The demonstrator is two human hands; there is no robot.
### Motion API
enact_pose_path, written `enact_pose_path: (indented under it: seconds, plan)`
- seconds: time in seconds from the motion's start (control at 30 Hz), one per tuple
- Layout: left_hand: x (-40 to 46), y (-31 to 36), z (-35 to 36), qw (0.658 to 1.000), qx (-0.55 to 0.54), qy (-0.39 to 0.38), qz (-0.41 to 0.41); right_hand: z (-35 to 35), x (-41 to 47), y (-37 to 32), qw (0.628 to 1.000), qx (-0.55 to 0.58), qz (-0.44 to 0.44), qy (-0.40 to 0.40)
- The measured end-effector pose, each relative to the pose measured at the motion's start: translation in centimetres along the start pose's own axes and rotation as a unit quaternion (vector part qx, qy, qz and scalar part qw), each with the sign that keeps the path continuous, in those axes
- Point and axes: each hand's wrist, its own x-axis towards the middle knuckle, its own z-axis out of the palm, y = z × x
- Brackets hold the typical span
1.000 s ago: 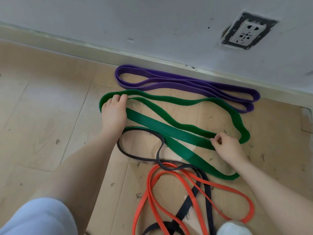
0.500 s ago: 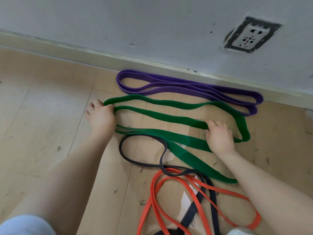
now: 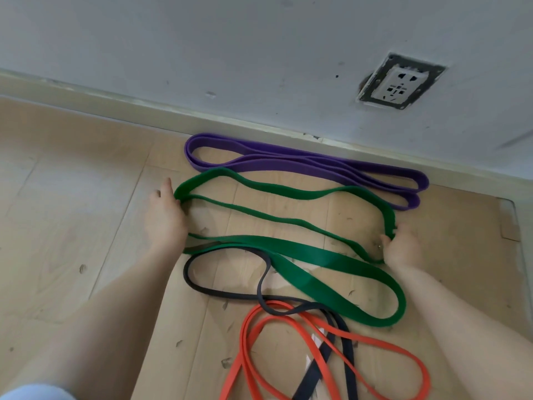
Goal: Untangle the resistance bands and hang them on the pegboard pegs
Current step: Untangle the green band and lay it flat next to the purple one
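- Green band (image 3: 314,256), centre of view, lying on the floor in long wavy folds running from 9 o'clock to 3 o'clock; its widest strip sweeps down to a loop at about 4 o'clock.
- Left hand (image 3: 164,217) at 9 o'clock of the green band, palm down, fingers closed around the band's left bend; grip looks light, thumb hidden.
- Right hand (image 3: 402,246) at 3 o'clock, fingers curled on the band's right bend, pinching it against the floor.
- Purple band (image 3: 305,164) at 12 o'clock of the green one, folded flat in neat long loops along the baseboard (image 3: 144,106); its left curve just touches the green band's top bend.
- Black band (image 3: 227,291) at 6 o'clock, one loop tucked under the green strip's lower edge, the rest trailing down to the frame bottom.
- Orange band (image 3: 372,340) at 5 to 6 o'clock, crossing over and under the black one; still tangled with it.
- Wooden floor (image 3: 72,226) scuffed with small dark flecks.
- Wall socket (image 3: 399,82) at 1 o'clock on the grey wall (image 3: 230,39).
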Motion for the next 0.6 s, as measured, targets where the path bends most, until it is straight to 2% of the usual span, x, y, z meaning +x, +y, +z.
enact_pose_path:
  seconds: [0.1, 0.23, 0.33, 0.43, 0.5, 0.53, 0.6]
  plan:
    - [0.2, -0.1, 0.1, 0.997, 0.07, -0.006, 0.026, -0.7, 0.8, -0.4, 1.0, 0.007, -0.004, 0.024]
    - [0.5, 0.7, 0.0, 0.999, 0.032, -0.012, -0.035, -1.6, 1.7, -1.6, 0.992, 0.11, -0.003, 0.055]
    - [1.0, 0.6, -0.2, 0.997, 0.022, -0.006, -0.08, -2.0, 2.8, -2.3, 0.985, 0.148, 0.038, 0.085]
    - [1.5, 0.1, -0.1, 0.997, 0.015, 0.005, -0.077, -2.1, 3.2, -2.8, 0.983, 0.149, 0.077, 0.075]
    - [1.6, -0.1, 0.0, 0.998, 0.004, 0.008, -0.07, -1.4, 1.9, -3.3, 0.994, 0.051, 0.032, 0.087]
    - [1.7, -0.2, -0.1, 0.998, -0.002, 0.009, -0.066, -1.0, 0.9, -3.7, 0.993, 0.003, -0.023, 0.114]
    - [1.7, -0.3, -0.2, 0.998, -0.015, 0.012, -0.065, 0.2, -1.7, -5.0, 0.968, -0.028, -0.191, 0.16]
